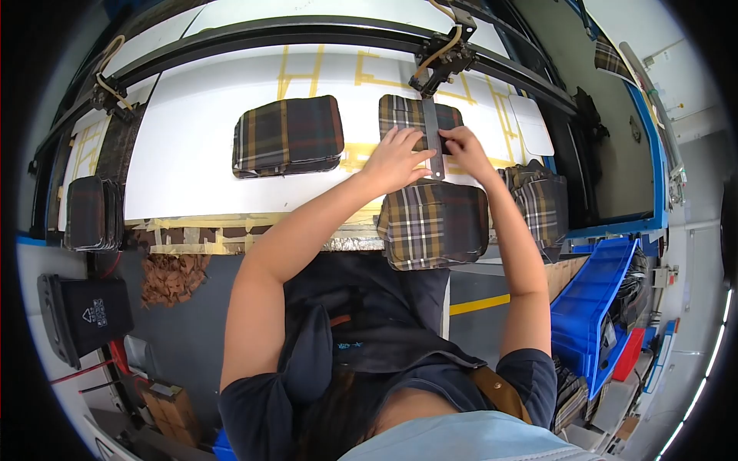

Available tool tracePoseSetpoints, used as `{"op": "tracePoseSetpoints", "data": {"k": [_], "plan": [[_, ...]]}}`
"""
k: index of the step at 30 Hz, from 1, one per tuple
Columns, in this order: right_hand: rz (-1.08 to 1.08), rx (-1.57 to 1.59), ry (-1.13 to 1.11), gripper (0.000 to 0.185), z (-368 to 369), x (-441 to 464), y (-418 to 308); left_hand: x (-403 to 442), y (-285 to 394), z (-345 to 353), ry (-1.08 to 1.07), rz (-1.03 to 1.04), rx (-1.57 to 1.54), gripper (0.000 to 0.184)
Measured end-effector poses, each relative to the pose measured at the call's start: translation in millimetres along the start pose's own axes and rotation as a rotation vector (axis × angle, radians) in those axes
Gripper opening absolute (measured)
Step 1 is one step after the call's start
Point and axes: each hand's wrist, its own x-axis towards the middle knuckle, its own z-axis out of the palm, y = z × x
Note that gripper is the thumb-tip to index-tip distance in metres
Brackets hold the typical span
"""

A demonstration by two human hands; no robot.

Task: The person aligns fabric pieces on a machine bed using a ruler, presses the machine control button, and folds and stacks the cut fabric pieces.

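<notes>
A metal ruler (433,142) lies lengthwise across a dark plaid fabric piece (400,110) on the white board, its near end sticking out past the fabric. My left hand (398,159) rests on the fabric with fingers spread, the fingertips and thumb close to the ruler's left edge. On the ruler's other side, my right hand (466,151) is closed, fingertips drawn together over the fabric; what they pinch is hidden. Right below both hands sits a stack of plaid pieces (434,224) at the board's front edge. Another plaid stack (288,137) lies to the left.
A black machine rail (307,34) spans the board's far side, with a machine head (444,58) just beyond the ruler. More plaid pieces lie at the right (540,201) and far left (94,213). Yellow tape (369,156) marks the white board (192,146). A blue bin (588,300) stands at right.
</notes>
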Motion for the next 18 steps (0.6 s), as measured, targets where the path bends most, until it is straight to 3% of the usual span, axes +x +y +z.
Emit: {"op": "tracePoseSetpoints", "data": {"k": [3,6,12,18], "plan": [[0.296,-0.236,0.304,0.020,-11.5,-5.8,28.8,-0.8,1.2,2.1,0.022,-0.018,0.033,0.041],[0.480,-0.110,0.170,0.030,-18.8,-7.8,34.9,-0.5,3.1,3.1,0.024,-0.025,0.044,0.040],[0.593,-0.137,-0.022,0.041,-23.7,3.7,20.2,-0.8,1.9,6.2,0.054,-0.013,0.049,0.039],[0.407,-0.246,0.165,0.039,-7.9,-4.7,31.8,-1.7,2.4,6.3,0.066,-0.012,0.069,0.038]]}}
